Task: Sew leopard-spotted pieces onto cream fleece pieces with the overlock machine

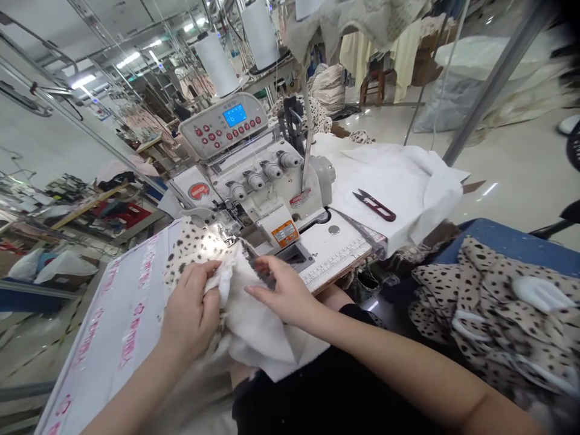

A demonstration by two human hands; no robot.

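My left hand point(193, 311) is closed, its fingers pinching a fold of white fabric point(258, 329) with a spotted cream layer point(190, 248) under it. My right hand point(281, 290) lies on the same fabric with fingers stretched out, pressing it down just in front of the presser foot point(226, 229) of the white overlock sewing machine point(254, 181). The fabric drapes off the table edge toward my lap.
Red-handled thread snips point(374, 205) lie on white cloth point(408, 175) right of the machine. A heap of spotted pieces point(493, 308) sits at the right. Thread cones point(217, 63) stand behind the machine. The white table point(113, 326) stretches left. Racks of garments fill the background.
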